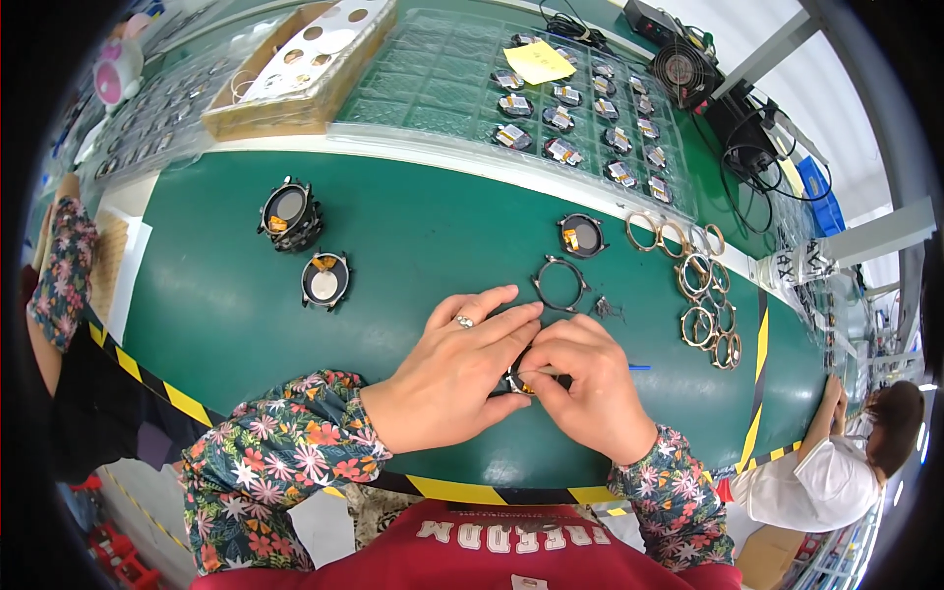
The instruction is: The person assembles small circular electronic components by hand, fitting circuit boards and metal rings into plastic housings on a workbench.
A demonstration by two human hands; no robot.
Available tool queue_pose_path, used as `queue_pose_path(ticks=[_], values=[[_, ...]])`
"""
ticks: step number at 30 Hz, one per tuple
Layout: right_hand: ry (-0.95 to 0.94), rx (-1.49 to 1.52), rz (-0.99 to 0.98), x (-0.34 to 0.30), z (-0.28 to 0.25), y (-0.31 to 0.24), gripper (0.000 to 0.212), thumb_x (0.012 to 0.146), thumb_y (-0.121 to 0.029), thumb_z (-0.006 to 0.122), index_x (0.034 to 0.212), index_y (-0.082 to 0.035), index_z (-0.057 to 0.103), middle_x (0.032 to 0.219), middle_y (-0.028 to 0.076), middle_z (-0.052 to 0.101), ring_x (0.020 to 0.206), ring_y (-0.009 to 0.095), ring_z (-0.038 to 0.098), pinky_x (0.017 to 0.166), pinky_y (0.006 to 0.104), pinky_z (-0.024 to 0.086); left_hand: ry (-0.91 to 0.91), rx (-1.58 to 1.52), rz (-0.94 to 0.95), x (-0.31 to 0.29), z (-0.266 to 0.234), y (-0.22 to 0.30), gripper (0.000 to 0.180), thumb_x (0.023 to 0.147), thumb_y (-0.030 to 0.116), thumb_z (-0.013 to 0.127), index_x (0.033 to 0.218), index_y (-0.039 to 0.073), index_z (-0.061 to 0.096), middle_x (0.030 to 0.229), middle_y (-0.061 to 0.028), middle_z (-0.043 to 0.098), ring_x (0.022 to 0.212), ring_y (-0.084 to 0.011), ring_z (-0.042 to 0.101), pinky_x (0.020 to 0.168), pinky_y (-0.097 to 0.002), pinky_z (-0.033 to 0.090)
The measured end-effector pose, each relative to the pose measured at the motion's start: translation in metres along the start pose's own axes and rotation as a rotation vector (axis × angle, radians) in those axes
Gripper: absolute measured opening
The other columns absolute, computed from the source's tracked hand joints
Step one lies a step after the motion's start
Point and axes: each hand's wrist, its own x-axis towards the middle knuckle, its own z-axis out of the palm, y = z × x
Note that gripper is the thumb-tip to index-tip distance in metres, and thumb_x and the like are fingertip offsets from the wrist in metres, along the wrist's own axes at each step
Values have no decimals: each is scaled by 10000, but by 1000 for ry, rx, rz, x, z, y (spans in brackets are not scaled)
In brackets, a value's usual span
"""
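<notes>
Fingers point(539, 379) of both hands are closed on a small dark round part point(521, 382), held just above the green table point(413, 236) near its front edge.

The left hand point(457, 369) is laid flat, palm down, with a ring worn on one finger; the right hand point(590, 383) is arched, its fingertips pinching the part from the right. Both forearms, in floral sleeves, are brought in over the striped yellow-and-black edge strip point(462, 489). Open green surface is noted left of the hands as far as two round black housings point(307, 246). Just beyond the fingertips an empty black ring frame point(561, 283) is found, with another housing point(582, 236) behind it. Metal rings point(703, 295) are clustered near the right edge. Clear trays of parts point(580, 108) are set along the far edge.
</notes>
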Motion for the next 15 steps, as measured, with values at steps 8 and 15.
queue_pose_path(ticks=[8,15], values=[[83,-11,-3,-3,5,0,133,703,45,708,799,-34,661,845,80,659,781,280,593,729,374,469,-22,-45,0,2,-2,-6,615,744,225,820,1286,36,601,1450,-106,510,1423,-311,378,1109,-525,310],[130,-60,-22,-3,5,-2,127,709,41,723,793,-34,664,832,85,653,790,279,598,717,371,474,-5,-49,7,2,-1,-8,528,739,213,815,1224,83,651,1441,-88,517,1420,-305,382,1103,-529,315]])
